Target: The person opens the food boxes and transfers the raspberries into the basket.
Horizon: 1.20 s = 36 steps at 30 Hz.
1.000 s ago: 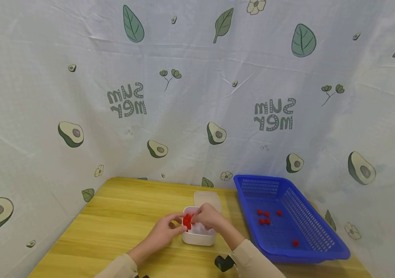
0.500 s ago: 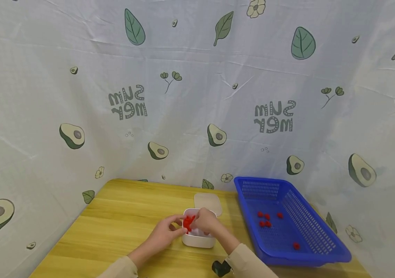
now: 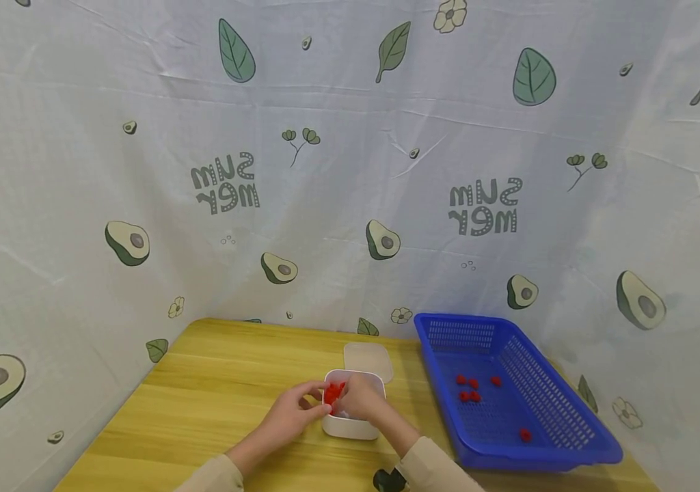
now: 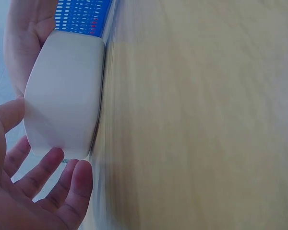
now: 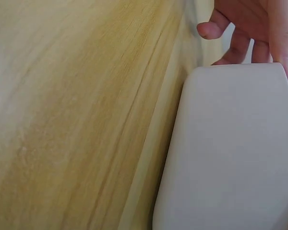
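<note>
A small white box (image 3: 350, 428) with rounded corners sits on the wooden table, its top uncovered. Red raspberries (image 3: 331, 393) are heaped against its left inner wall. My left hand (image 3: 288, 412) holds the box at its left end; in the left wrist view its thumb is at the rim and the fingers bend around the end wall. My right hand (image 3: 362, 398) reaches down into the box from the right, beside the berries. Its fingertips are hidden inside, so I cannot tell whether they pinch a berry. In the right wrist view the box wall (image 5: 230, 143) fills the lower right.
A flat, pale lid (image 3: 368, 361) lies just behind the box. To the right stands a blue perforated basket (image 3: 541, 458) with several raspberries (image 3: 473, 396) on its floor. A printed curtain (image 3: 325, 205) hangs behind the table. A black device (image 3: 389, 480) is at my right wrist.
My right hand has gone lower into the box, and its fingertips have gone out of sight. My left hand stays at the box's left end. The view has shifted slightly.
</note>
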{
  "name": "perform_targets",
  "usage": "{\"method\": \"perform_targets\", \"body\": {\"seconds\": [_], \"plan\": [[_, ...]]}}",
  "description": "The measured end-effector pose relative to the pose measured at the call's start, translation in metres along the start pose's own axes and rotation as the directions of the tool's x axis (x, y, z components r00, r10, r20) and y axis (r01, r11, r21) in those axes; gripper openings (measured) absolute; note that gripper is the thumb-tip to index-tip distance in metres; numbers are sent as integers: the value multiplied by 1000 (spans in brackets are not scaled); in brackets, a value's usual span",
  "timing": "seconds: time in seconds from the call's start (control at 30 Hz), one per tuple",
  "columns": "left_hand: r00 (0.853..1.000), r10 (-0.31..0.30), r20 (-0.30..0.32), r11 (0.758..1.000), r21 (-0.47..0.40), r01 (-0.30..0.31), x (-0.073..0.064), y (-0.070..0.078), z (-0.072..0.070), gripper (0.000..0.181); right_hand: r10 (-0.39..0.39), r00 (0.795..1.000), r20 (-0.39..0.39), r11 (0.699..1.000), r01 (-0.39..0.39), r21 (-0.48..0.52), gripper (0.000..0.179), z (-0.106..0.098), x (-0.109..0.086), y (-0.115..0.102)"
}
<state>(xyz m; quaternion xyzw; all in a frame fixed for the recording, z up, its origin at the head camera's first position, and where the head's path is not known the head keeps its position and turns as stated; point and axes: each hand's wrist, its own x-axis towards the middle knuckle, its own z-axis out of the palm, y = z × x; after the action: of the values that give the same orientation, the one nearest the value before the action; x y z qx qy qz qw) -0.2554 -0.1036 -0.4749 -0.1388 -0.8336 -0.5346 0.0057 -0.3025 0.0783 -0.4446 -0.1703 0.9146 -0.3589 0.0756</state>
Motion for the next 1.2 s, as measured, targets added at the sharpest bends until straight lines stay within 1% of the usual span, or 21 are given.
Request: {"method": "perform_targets", "body": {"seconds": [0.07, 0.27, 0.43, 0.63, 0.8, 0.9, 1.03, 1.2], "plan": [[1000, -2, 1, 1000, -1, 2, 0, 0, 0, 42, -8, 1000, -3, 1000, 8, 8, 11, 1, 0, 0], [1000, -3, -1, 1000, -4, 3, 0, 1, 0, 41, -38, 999, -20, 999, 37, -18, 12, 3, 1, 1], [1000, -2, 1, 1000, -6, 2, 0, 0, 0, 41, -43, 999, -3, 999, 43, 8, 11, 3, 2, 2], [1000, -1, 2, 1000, -4, 1, 0, 0, -1, 43, -49, 998, 25, 999, 50, -15, 8, 2, 1, 1], [1000, 5, 0, 1000, -8, -5, -1, 1, -2, 42, -27, 999, 40, 999, 29, -44, 14, 0, 1, -1], [1000, 1, 2, 1000, -10, -1, -1, 1, -2, 42, 2, 999, 46, 999, 1, -50, 17, 0, 1, -2], [1000, -2, 4, 1000, -10, 2, 0, 1, -2, 42, 10, 999, 49, 999, -8, -51, 20, -1, 1, -1], [1000, 5, 2, 1000, -5, -5, 0, 0, -1, 43, -3, 998, 57, 999, 6, -53, 22, -3, 1, -1]]}}
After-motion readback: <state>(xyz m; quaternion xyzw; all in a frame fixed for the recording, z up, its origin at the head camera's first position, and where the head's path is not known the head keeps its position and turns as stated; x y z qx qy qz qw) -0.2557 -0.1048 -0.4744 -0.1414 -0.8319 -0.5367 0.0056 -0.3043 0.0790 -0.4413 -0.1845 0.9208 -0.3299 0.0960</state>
